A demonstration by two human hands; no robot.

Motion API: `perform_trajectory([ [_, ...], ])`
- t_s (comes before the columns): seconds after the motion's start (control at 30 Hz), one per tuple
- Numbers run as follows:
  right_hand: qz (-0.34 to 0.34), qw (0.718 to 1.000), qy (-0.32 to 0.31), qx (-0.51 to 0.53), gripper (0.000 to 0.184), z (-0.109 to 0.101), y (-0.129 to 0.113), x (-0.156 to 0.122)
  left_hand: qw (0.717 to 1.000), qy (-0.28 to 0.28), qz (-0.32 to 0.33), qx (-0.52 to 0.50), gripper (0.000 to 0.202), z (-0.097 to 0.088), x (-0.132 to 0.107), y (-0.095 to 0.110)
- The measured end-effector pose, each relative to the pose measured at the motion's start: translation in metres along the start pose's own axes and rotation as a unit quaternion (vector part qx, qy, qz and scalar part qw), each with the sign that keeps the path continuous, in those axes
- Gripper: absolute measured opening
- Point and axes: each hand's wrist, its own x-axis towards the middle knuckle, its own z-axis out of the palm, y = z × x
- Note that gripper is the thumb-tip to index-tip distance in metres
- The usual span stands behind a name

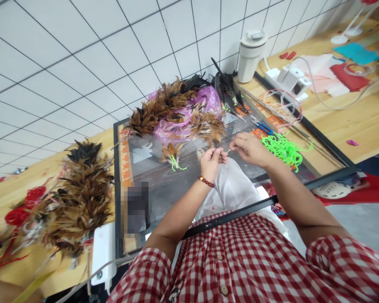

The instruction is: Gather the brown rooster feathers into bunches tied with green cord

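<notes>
My left hand (pixel 211 162), with a beaded bracelet (pixel 206 182) at the wrist, is closed in a pinch above a framed glass panel (pixel 151 176). Close beside it my right hand (pixel 249 148) pinches too, thumb against forefinger. Something thin and pale shows in the small gap between the two hands, too small to name. To the left of my hands a small bunch of brown feathers (pixel 170 152) tied with green cord lies on the glass. Just beyond my fingers sit loose brown feathers (pixel 208 126) on a pink plastic bag (pixel 173 128).
A bright green cord pile (pixel 284 149) and blue-handled pliers (pixel 262 125) lie to the right. A white cup (pixel 251 57) and power strip (pixel 292 82) stand behind. Feather garlands (pixel 82 202) and red cord (pixel 25 206) cover the left table; a white box (pixel 104 252) adjoins the frame.
</notes>
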Motion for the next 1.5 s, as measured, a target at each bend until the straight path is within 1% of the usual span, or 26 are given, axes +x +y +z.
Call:
perform_trajectory([
  [0.07, -0.003, 1.0, 0.002, -0.016, 0.02, -0.002, -0.004, 0.0, 1.0, 0.004, -0.005, 0.001, 0.022, 0.001, 0.0, 0.0],
  [0.2, -0.015, 0.998, -0.011, -0.058, 0.019, -0.005, -0.011, 0.001, 1.0, -0.009, -0.022, 0.018, 0.021, 0.002, -0.001, 0.001],
  [0.3, -0.02, 0.995, -0.023, -0.095, 0.021, -0.005, -0.013, 0.002, 0.999, -0.009, -0.032, 0.031, 0.021, 0.003, -0.001, 0.001],
  [0.4, -0.031, 0.992, -0.032, -0.122, 0.026, -0.003, -0.012, 0.002, 0.999, -0.01, -0.032, 0.042, 0.022, 0.002, -0.001, -0.001],
  [0.6, -0.065, 0.988, -0.018, -0.136, 0.032, -0.001, -0.013, 0.002, 0.997, -0.013, -0.025, 0.068, 0.02, 0.003, 0.0, -0.003],
  [0.7, -0.077, 0.986, -0.007, -0.149, 0.033, -0.001, -0.013, 0.002, 0.996, -0.026, -0.036, 0.08, 0.019, 0.004, 0.0, 0.001],
  [0.8, -0.075, 0.988, -0.021, -0.135, 0.032, -0.002, -0.013, 0.002, 0.991, -0.047, -0.051, 0.11, 0.023, 0.004, -0.001, 0.005],
  [0.87, -0.05, 0.991, -0.022, -0.126, 0.029, -0.003, -0.012, 0.001, 0.988, -0.06, -0.055, 0.13, 0.025, 0.003, -0.001, 0.006],
  [0.9, -0.024, 0.991, -0.01, -0.13, 0.028, -0.005, -0.011, 0.001, 0.988, -0.06, -0.054, 0.13, 0.025, 0.003, 0.0, 0.006],
  [1.0, 0.084, 0.982, 0.045, -0.164, 0.028, -0.012, -0.004, -0.002, 0.994, -0.034, -0.039, 0.093, 0.019, 0.002, 0.001, 0.005],
  [1.07, 0.127, 0.974, 0.051, -0.178, 0.028, -0.017, 0.004, -0.005, 0.997, -0.013, -0.026, 0.065, 0.017, 0.001, 0.001, 0.004],
  [1.1, 0.133, 0.974, 0.038, -0.179, 0.028, -0.018, 0.007, -0.006, 0.998, -0.008, -0.022, 0.057, 0.017, 0.001, 0.001, 0.004],
  [1.17, 0.128, 0.977, -0.008, -0.172, 0.029, -0.018, 0.013, -0.009, 0.999, -0.005, -0.017, 0.048, 0.016, 0.001, 0.002, 0.004],
  [1.27, 0.126, 0.976, -0.061, -0.164, 0.028, -0.012, 0.015, -0.008, 0.999, -0.006, -0.014, 0.045, 0.018, 0.001, 0.002, 0.003],
  [1.43, 0.13, 0.967, -0.101, -0.196, 0.021, 0.001, 0.006, -0.001, 0.999, -0.007, -0.007, 0.038, 0.017, 0.001, 0.002, 0.002],
  [1.5, 0.132, 0.961, -0.101, -0.219, 0.022, 0.004, 0.002, 0.002, 0.999, -0.01, -0.004, 0.034, 0.016, 0.001, 0.001, 0.002],
])
